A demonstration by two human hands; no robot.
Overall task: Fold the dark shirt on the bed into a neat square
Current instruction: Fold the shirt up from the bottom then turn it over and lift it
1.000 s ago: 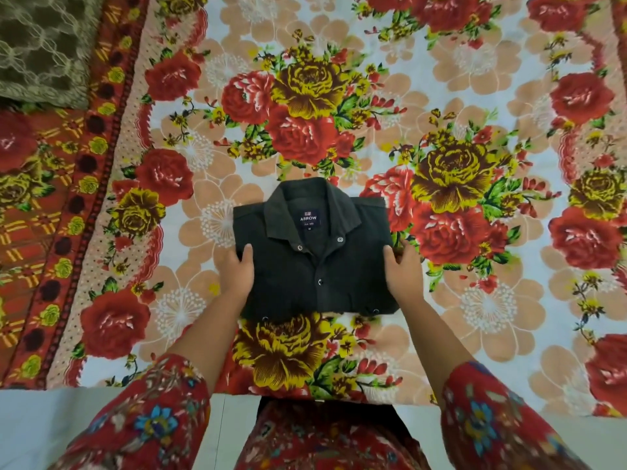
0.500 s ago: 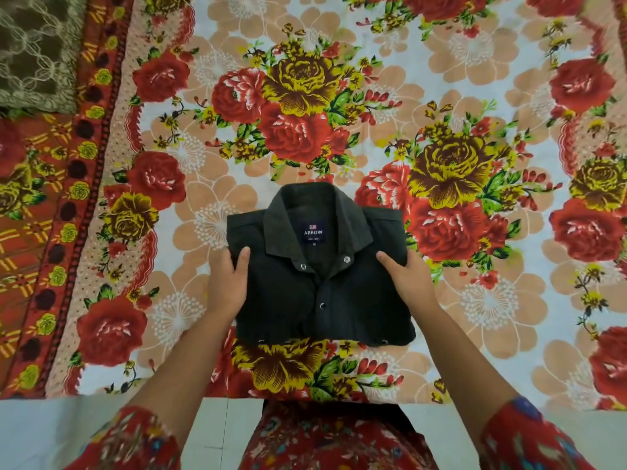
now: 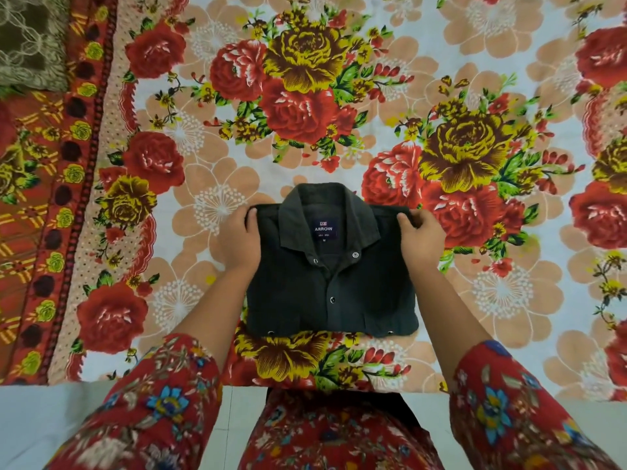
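The dark shirt (image 3: 325,293) lies folded into a compact square near the front edge of the bed, collar up and its label showing. My left hand (image 3: 241,239) grips the shirt's upper left corner, thumb on top of the shoulder. At the upper right corner my right hand (image 3: 420,239) holds the other shoulder the same way, fingers curled over the edge. Both forearms in red floral sleeves run along the shirt's sides.
The bed is covered with a floral sheet (image 3: 339,96) of red and yellow roses. An olive patterned cushion (image 3: 30,39) sits at the far left corner. The bed's front edge (image 3: 68,385) meets a pale floor below.
Both hands slid up from the shirt's lower sides to its shoulder corners and closed on them. The shirt sits a little nearer to me in view.
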